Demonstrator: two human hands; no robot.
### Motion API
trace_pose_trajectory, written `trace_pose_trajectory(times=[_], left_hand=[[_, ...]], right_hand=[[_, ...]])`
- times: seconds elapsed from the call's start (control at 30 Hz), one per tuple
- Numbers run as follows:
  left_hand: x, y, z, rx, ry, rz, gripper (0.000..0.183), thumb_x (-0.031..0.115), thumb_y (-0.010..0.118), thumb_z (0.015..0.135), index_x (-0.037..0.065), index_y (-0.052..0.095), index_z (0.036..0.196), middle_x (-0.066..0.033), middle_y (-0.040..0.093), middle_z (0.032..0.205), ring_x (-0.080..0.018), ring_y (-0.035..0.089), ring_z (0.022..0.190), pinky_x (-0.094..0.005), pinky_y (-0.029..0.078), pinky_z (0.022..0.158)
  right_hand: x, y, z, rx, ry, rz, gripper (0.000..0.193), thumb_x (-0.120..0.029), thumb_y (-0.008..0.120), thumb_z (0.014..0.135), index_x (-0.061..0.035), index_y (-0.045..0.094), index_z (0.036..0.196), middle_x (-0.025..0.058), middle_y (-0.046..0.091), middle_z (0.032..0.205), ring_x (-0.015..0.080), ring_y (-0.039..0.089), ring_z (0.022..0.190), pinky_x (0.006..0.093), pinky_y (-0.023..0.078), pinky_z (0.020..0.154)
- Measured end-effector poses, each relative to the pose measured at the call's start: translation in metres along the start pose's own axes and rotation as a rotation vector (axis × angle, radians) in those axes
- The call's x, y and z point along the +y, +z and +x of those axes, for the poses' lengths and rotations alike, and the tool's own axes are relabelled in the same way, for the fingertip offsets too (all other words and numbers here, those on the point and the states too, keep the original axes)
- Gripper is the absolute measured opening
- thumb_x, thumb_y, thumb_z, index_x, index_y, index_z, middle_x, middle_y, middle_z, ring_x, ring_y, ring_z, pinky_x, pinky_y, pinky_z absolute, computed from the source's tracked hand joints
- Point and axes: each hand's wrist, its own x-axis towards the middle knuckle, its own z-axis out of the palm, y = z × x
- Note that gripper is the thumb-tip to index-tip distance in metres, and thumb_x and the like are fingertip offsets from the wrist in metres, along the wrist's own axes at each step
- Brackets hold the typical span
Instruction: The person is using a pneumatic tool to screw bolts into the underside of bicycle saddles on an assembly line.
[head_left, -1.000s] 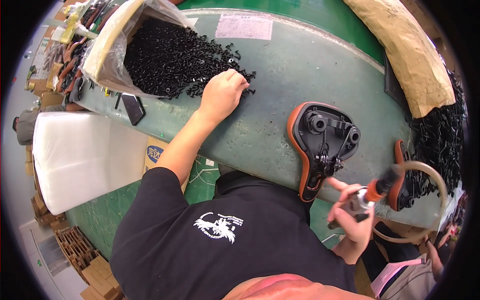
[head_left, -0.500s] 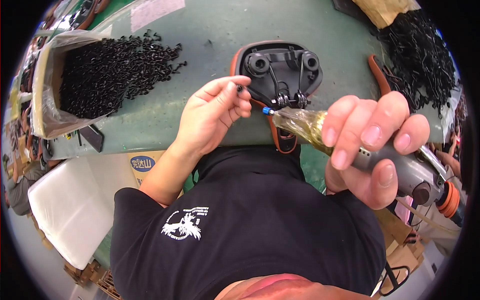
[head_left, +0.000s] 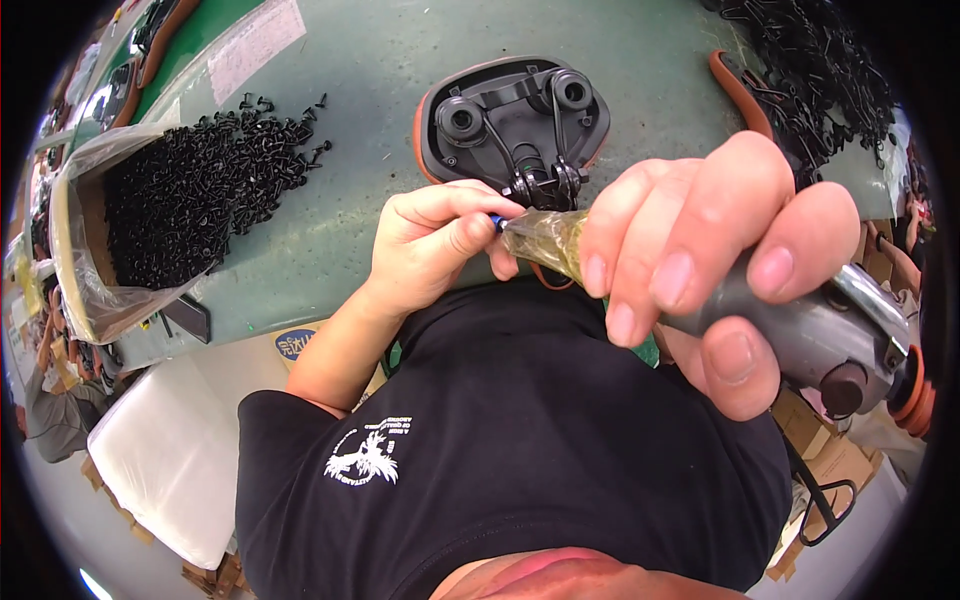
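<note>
Close to my body, my left hand (head_left: 420,245) pinches a small black screw between thumb and forefinger, mostly hidden now by the fingertips. The pinch meets the blue tip (head_left: 497,222) of a grey power screwdriver (head_left: 800,335). Around the driver's nose is a clear, yellowish plastic wrap (head_left: 548,243). My right hand (head_left: 700,250) is wrapped round the driver, which points left. Just beyond the hands, a bicycle saddle (head_left: 500,120) lies underside up, black with a brown-orange edge. Its metal rails and clamp face up; the nose is partly hidden behind the driver and right hand.
To the left, a tipped, plastic-lined box (head_left: 75,250) spills black screws (head_left: 200,190) onto the green table (head_left: 360,100). Dark metal parts (head_left: 810,80) are heaped at far right beside another brown-edged saddle (head_left: 738,90). A dark flat object (head_left: 188,318) lies by the box.
The driver's tip has moved left and met my left fingertips; they were apart before. The view has shifted, so the saddle appears further up and left.
</note>
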Motion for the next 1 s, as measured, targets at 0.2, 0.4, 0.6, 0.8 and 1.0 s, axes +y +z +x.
trace_pose_trajectory(times=[0.2, 0.4, 0.6, 0.8, 1.0], left_hand=[[0.03, -0.038, 0.035, 0.13, 0.742, 1.317, 0.062, 0.024, 0.094, 0.076, -0.002, 0.07, 0.127, -0.0154, 0.068, 0.123, -0.0322, 0.064, 0.114, -0.0419, 0.054, 0.098], [0.011, -0.044, 0.061, 0.292, 0.669, 1.548, 0.056, 0.016, 0.092, 0.067, 0.003, 0.069, 0.116, -0.0143, 0.071, 0.112, -0.0353, 0.066, 0.106, -0.0434, 0.056, 0.092], [-0.003, -0.055, 0.055, 0.352, 0.673, 1.439, 0.055, 0.015, 0.091, 0.067, 0.004, 0.068, 0.115, -0.0132, 0.071, 0.105, -0.035, 0.068, 0.1, -0.044, 0.056, 0.09], [-0.003, -0.063, 0.048, 0.465, 0.644, 1.373, 0.051, 0.018, 0.092, 0.066, 0.003, 0.071, 0.111, -0.0144, 0.069, 0.119, -0.0348, 0.067, 0.109, -0.0445, 0.056, 0.097], [-0.011, -0.071, 0.052, 0.398, 0.697, 1.133, 0.04, 0.017, 0.093, 0.066, 0.005, 0.074, 0.1, -0.0086, 0.072, 0.114, -0.0328, 0.068, 0.111, -0.0424, 0.057, 0.096]], right_hand=[[0.001, 0.002, -0.004, 0.025, -0.114, -0.129, 0.036, -0.011, 0.061, 0.1, -0.0105, 0.047, 0.133, 0.0134, 0.058, 0.118, 0.0189, 0.069, 0.077, 0.04, 0.058, 0.076], [0.003, -0.012, 0.016, -0.182, 0.01, -0.419, 0.042, -0.004, 0.053, 0.098, -0.0104, 0.046, 0.139, 0.0193, 0.058, 0.119, 0.0222, 0.067, 0.08, 0.0477, 0.056, 0.081], [0.041, -0.001, 0.011, 0.008, 0.036, -0.352, 0.035, -0.003, 0.055, 0.098, -0.0093, 0.047, 0.131, 0.0198, 0.059, 0.112, 0.0249, 0.066, 0.079, 0.0501, 0.056, 0.082], [0.063, 0.005, 0.017, -0.056, 0.053, -0.418, 0.033, -0.004, 0.058, 0.098, -0.0094, 0.049, 0.129, 0.0203, 0.06, 0.109, 0.0257, 0.066, 0.076, 0.0512, 0.057, 0.08], [0.081, 0.015, 0.014, -0.075, 0.074, -0.485, 0.034, -0.002, 0.057, 0.095, -0.0082, 0.046, 0.127, 0.0203, 0.059, 0.105, 0.0263, 0.066, 0.074, 0.0515, 0.058, 0.079]])
